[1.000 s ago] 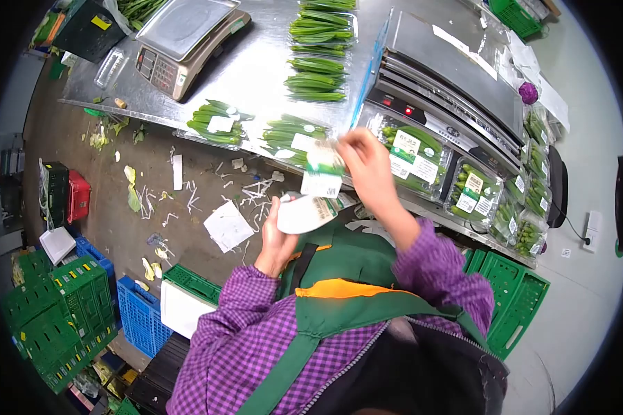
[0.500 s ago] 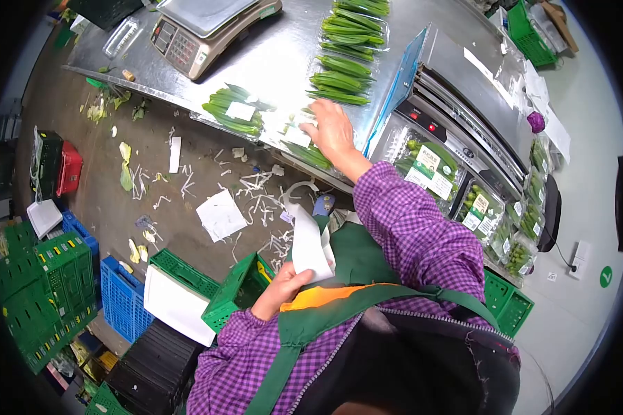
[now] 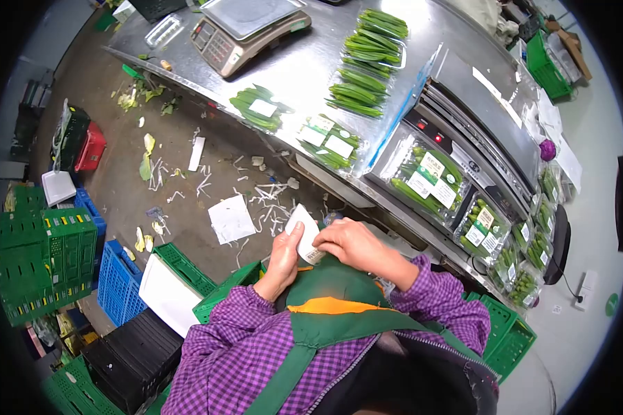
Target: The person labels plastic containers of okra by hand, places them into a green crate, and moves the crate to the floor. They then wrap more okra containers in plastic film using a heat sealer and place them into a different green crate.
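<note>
My left hand [image 3: 284, 257] is closed on a strip of white labels [image 3: 301, 232] in front of the green apron. Its thumb lies on the strip's face. At the strip's right edge, my right hand [image 3: 346, 243] has its fingers pinched together; what lies between them is too small to tell. Beyond the hands, a labelled okra pack [image 3: 329, 140] lies at the table's near edge. To its left sits another okra pack [image 3: 257, 108] with a white label. More green okra [image 3: 358, 90] lies in rows farther back.
A scale [image 3: 235, 41] stands on the metal table [image 3: 301, 83]. On the right is a wrapping machine [image 3: 472, 114] with labelled packs [image 3: 432, 176] on its front. Green crates [image 3: 73, 259], a blue crate [image 3: 123, 283] and paper scraps [image 3: 232, 218] are on the floor at left.
My right hand has come back from the okra pack to the label strip. A white label now shows on that pack's right part. The strip has been raised, and the view has shifted.
</note>
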Action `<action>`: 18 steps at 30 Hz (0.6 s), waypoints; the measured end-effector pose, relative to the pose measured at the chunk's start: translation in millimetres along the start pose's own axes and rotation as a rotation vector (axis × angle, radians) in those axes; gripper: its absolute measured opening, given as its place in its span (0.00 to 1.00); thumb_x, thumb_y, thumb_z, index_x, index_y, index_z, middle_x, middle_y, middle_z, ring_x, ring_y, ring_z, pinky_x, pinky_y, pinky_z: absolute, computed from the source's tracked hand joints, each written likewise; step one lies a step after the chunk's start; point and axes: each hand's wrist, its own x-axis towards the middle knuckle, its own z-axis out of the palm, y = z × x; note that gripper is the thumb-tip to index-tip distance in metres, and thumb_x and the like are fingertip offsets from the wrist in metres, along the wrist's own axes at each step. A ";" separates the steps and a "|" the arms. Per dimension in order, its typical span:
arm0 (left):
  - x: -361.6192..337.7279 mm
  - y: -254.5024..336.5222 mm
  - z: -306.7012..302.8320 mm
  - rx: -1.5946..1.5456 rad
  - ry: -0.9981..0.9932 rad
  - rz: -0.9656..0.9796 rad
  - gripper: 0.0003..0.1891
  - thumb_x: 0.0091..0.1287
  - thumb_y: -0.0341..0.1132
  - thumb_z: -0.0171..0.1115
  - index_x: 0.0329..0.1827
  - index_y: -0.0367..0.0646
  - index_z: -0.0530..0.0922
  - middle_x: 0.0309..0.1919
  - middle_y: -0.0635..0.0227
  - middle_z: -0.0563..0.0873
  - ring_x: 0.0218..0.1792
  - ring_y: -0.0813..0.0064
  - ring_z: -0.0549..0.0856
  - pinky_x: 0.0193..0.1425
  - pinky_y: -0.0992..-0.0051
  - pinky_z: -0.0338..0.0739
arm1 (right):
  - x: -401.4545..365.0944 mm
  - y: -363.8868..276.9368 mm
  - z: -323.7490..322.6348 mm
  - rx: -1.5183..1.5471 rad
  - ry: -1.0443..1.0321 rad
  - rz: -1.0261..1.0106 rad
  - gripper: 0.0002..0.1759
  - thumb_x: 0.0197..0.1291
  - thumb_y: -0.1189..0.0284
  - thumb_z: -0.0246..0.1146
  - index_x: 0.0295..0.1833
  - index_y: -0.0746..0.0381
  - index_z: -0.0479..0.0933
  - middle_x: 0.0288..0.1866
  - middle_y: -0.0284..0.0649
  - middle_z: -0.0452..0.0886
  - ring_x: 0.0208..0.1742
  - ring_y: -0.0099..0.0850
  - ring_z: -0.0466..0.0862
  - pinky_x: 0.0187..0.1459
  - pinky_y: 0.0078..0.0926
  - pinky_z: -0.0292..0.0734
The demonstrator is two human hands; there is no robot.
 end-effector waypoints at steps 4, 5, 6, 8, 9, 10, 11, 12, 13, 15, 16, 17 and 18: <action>0.0 0.7 -15.0 0.032 0.017 -0.027 0.18 0.72 0.43 0.49 0.51 0.35 0.76 0.40 0.68 0.83 0.39 0.78 0.82 0.46 0.78 0.76 | -1.2 -14.1 16.2 0.038 -0.033 0.117 0.09 0.51 0.73 0.64 0.40 0.60 0.78 0.39 0.40 0.81 0.43 0.39 0.79 0.47 0.35 0.72; 5.8 2.9 -18.5 0.019 0.021 -0.029 0.18 0.72 0.43 0.49 0.51 0.35 0.76 0.40 0.68 0.83 0.39 0.78 0.82 0.46 0.78 0.76 | 3.0 -15.7 19.0 0.031 -0.028 0.119 0.09 0.51 0.73 0.64 0.40 0.60 0.78 0.39 0.40 0.81 0.43 0.39 0.79 0.47 0.35 0.72; 11.3 5.7 -20.8 -0.023 0.055 0.005 0.17 0.72 0.42 0.49 0.50 0.36 0.76 0.40 0.67 0.83 0.41 0.77 0.82 0.47 0.76 0.76 | 7.8 -16.6 21.2 -0.055 0.083 0.071 0.08 0.51 0.73 0.64 0.38 0.60 0.77 0.42 0.39 0.80 0.47 0.39 0.77 0.49 0.36 0.71; 32.2 13.3 -38.1 -0.079 0.097 0.049 0.17 0.72 0.42 0.49 0.50 0.36 0.75 0.40 0.66 0.83 0.42 0.76 0.82 0.47 0.74 0.77 | 26.0 -19.1 17.5 -0.075 0.219 0.045 0.06 0.49 0.72 0.65 0.34 0.59 0.77 0.50 0.36 0.76 0.56 0.39 0.72 0.55 0.37 0.66; 46.9 17.3 -50.7 -0.128 0.150 0.093 0.16 0.72 0.42 0.49 0.49 0.36 0.74 0.40 0.66 0.83 0.42 0.75 0.83 0.48 0.72 0.78 | 42.0 -16.1 10.8 -0.002 0.305 -0.001 0.04 0.51 0.75 0.64 0.34 0.60 0.76 0.46 0.37 0.78 0.52 0.37 0.75 0.51 0.33 0.69; 63.6 19.4 -66.3 -0.142 0.218 0.107 0.15 0.72 0.41 0.49 0.49 0.36 0.73 0.41 0.64 0.82 0.44 0.73 0.83 0.49 0.70 0.79 | 60.3 -17.9 3.9 0.148 0.384 0.106 0.03 0.54 0.75 0.63 0.35 0.61 0.76 0.42 0.36 0.78 0.47 0.32 0.76 0.49 0.29 0.70; 75.9 29.0 -76.2 -0.280 0.210 0.039 0.15 0.72 0.40 0.48 0.49 0.36 0.73 0.42 0.62 0.82 0.44 0.72 0.83 0.51 0.69 0.79 | 82.8 -16.7 -4.3 0.297 0.468 0.212 0.03 0.56 0.76 0.62 0.35 0.62 0.75 0.39 0.35 0.79 0.42 0.28 0.77 0.47 0.25 0.71; 86.9 33.8 -88.8 -0.322 0.193 0.040 0.15 0.72 0.40 0.49 0.49 0.35 0.73 0.43 0.61 0.82 0.45 0.70 0.82 0.52 0.68 0.78 | 110.6 -11.7 -8.0 0.449 0.581 0.273 0.03 0.58 0.77 0.61 0.37 0.64 0.74 0.36 0.34 0.78 0.38 0.24 0.77 0.41 0.21 0.71; 98.0 38.3 -100.6 -0.364 0.175 0.043 0.15 0.72 0.40 0.49 0.49 0.35 0.73 0.43 0.61 0.82 0.45 0.69 0.82 0.53 0.67 0.77 | 143.9 -4.8 -11.8 0.599 0.695 0.333 0.03 0.60 0.77 0.59 0.39 0.65 0.73 0.33 0.34 0.77 0.34 0.20 0.76 0.36 0.17 0.71; 109.4 54.4 -111.0 -0.580 0.044 -0.045 0.16 0.70 0.42 0.51 0.49 0.36 0.73 0.44 0.59 0.82 0.46 0.66 0.82 0.55 0.65 0.76 | 205.5 23.3 -18.3 0.733 0.766 0.417 0.07 0.62 0.75 0.60 0.41 0.67 0.72 0.31 0.31 0.76 0.28 0.16 0.73 0.29 0.13 0.68; 119.7 62.9 -114.3 -0.616 0.040 -0.089 0.17 0.69 0.42 0.52 0.50 0.36 0.73 0.44 0.58 0.82 0.47 0.65 0.81 0.56 0.63 0.75 | 236.3 40.6 -15.7 0.826 0.817 0.386 0.07 0.61 0.75 0.61 0.42 0.67 0.73 0.30 0.31 0.76 0.27 0.15 0.72 0.27 0.13 0.67; 125.2 71.8 -117.5 -0.615 0.041 -0.096 0.17 0.69 0.42 0.52 0.50 0.36 0.73 0.44 0.58 0.82 0.47 0.65 0.81 0.56 0.63 0.75 | 264.7 56.7 -11.6 0.920 0.869 0.353 0.08 0.60 0.76 0.61 0.42 0.67 0.73 0.30 0.30 0.76 0.26 0.14 0.71 0.24 0.12 0.65; 129.7 81.5 -119.3 -0.677 -0.029 -0.108 0.17 0.69 0.42 0.52 0.51 0.37 0.73 0.44 0.58 0.82 0.47 0.64 0.81 0.56 0.63 0.75 | 288.0 67.7 -10.0 0.872 0.896 0.366 0.09 0.59 0.76 0.62 0.43 0.67 0.73 0.30 0.31 0.76 0.26 0.14 0.72 0.24 0.12 0.65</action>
